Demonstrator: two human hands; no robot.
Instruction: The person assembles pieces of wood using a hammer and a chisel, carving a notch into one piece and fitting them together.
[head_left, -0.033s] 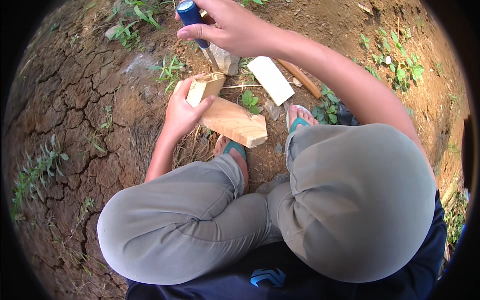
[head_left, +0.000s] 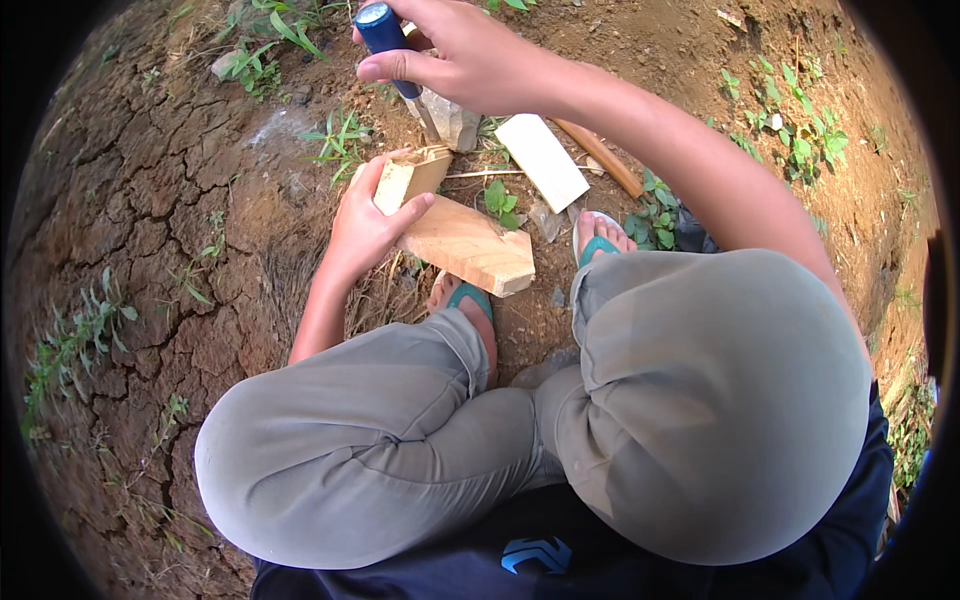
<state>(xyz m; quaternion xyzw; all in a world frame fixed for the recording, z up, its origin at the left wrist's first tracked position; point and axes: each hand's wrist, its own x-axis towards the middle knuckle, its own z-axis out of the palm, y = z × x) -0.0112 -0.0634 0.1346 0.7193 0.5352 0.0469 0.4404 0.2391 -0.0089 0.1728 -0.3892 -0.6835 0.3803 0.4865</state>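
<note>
My right hand (head_left: pixel 455 60) is closed around the blue handle of a chisel (head_left: pixel 385 40), held upright with its metal blade pointing down. The blade's tip meets the notched, splintered end of a pale wooden block (head_left: pixel 408 182). Fingers of my left hand (head_left: pixel 368 220) wrap the block's left side, and the thumb presses near its lower edge. Right below the block lies a thicker wooden board (head_left: pixel 470 245) with an angled end, close above my left foot. Whether block and board are joined I cannot tell.
A grey stone (head_left: pixel 450 122) sits just behind the chisel blade. To its right lie a pale flat wood piece (head_left: pixel 542 160) and a brown wooden stick (head_left: pixel 600 158). My sandalled feet (head_left: pixel 603 238) stand close by. Cracked dry soil (head_left: pixel 170 230) spreads on the left, weeds (head_left: pixel 795 125) on the right.
</note>
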